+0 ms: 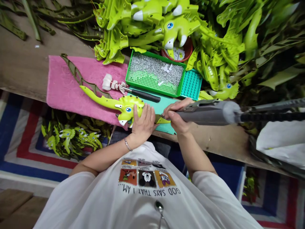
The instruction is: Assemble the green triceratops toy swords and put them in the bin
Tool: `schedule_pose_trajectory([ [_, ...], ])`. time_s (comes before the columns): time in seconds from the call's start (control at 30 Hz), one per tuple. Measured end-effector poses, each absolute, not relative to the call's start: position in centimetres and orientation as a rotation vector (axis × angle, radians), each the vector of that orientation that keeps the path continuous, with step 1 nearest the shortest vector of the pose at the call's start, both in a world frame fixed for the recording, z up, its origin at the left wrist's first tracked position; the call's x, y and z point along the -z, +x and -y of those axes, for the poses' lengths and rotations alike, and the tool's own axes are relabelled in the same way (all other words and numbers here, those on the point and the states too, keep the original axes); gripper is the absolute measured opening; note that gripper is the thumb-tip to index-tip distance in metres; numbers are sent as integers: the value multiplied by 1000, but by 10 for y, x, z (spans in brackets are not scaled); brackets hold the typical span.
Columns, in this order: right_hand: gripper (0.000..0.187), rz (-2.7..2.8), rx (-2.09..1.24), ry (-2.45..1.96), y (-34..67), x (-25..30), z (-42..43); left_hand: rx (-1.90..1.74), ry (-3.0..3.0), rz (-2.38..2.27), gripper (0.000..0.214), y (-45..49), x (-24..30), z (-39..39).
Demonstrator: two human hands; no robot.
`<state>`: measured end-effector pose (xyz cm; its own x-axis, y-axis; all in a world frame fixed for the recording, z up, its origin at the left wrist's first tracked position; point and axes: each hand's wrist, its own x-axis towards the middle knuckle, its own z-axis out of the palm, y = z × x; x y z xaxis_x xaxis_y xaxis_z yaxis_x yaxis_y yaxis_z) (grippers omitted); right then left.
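My left hand [143,123] lies over a lime-green toy dinosaur bow [128,109], its fingers curled on the horned head with a blue eye. The toy's curved limb stretches left across a pink towel [64,82], beside a dark olive curved piece [77,74]. In my right hand [178,116] is a grey electric screwdriver [207,112], held level with its tip pointing left at the toy's right end. Whether the tip touches a screw is hidden by my fingers. Under the toy lies a teal mat [166,128].
Behind my hands stands a green tray [154,90] of small screws, with a black-handled hammer [145,94] in front and a teal perforated tray [192,84] beside it. Lime-green toy parts [147,28] pile up at the back. Finished-looking heads [71,135] lie below the table edge at left.
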<state>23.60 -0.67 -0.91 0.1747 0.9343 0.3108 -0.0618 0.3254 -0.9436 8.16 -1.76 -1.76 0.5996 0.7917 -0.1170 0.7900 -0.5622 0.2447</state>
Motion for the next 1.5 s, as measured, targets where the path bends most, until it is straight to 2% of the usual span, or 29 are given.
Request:
schedule_pose_trajectory([
  [0.17,23,1284,-1067,-1020,246,20,-4,-13,2567,-1261,57,81,20,16],
  [0.3,28,1347,-1180,-962,252,6,-9,25,2558,-1242,54,77,11,12],
  [0.37,24,1328,-1075,-867,256,-7,-14,19,2546,-1248,49,73,3,11],
  [0.47,19,1187,-686,-812,265,-18,-30,1,2556,-1288,43,65,-4,9],
  [0.6,27,986,-400,-1021,280,-5,-57,40,2574,-1293,57,68,2,7],
  [0.67,31,958,-396,-1131,284,8,-66,60,2575,-1284,63,72,7,7],
  [0.77,35,960,-411,-1231,286,21,-74,70,2576,-1304,60,77,13,6],
  [1.23,40,959,-425,-1285,287,32,-84,42,2587,-1320,56,76,17,6],
  [1.37,35,974,-400,-1250,284,13,-73,36,2568,-1314,57,76,16,6],
  [1.5,22,1025,-488,-1008,262,-21,-35,29,2554,-1281,61,76,17,6],
])
